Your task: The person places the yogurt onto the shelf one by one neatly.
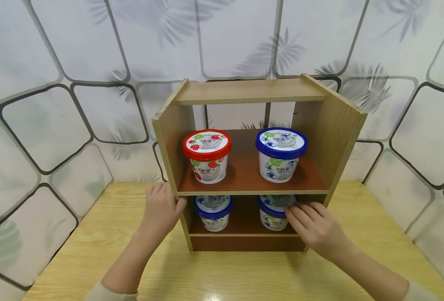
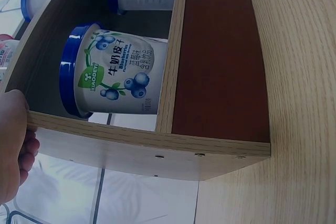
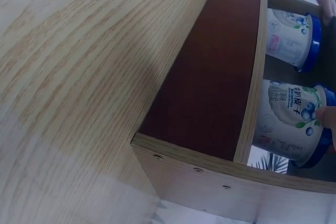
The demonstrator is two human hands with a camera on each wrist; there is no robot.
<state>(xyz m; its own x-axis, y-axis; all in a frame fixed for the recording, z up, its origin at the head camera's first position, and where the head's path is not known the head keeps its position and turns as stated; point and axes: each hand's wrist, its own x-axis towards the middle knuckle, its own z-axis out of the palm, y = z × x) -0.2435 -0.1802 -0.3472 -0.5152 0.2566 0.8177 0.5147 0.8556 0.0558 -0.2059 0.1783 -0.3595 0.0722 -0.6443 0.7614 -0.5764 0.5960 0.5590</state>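
Note:
A small wooden shelf unit (image 1: 252, 193) holds tubs on two levels. My left hand (image 1: 161, 209) grips the front edge of its left side panel, thumb on the front and fingers curled round the outside. On the lower level, my right hand (image 1: 315, 225) holds the right blueberry tub (image 1: 272, 220) by its blue lid and side; the thumb lies on the tub's printed wall in the right wrist view. The left blueberry tub (image 1: 215, 221) stands beside it. Above are a red-lidded strawberry tub (image 1: 209, 169) on the left and another blueberry tub (image 1: 278, 169) on the right.
The unit stands on a light wood-grain table (image 1: 109, 246). Behind and beside it hangs a white patterned cloth (image 1: 237, 37) with grey outlines and leaves. The unit's right side panel (image 1: 342, 133) stands close to my right hand.

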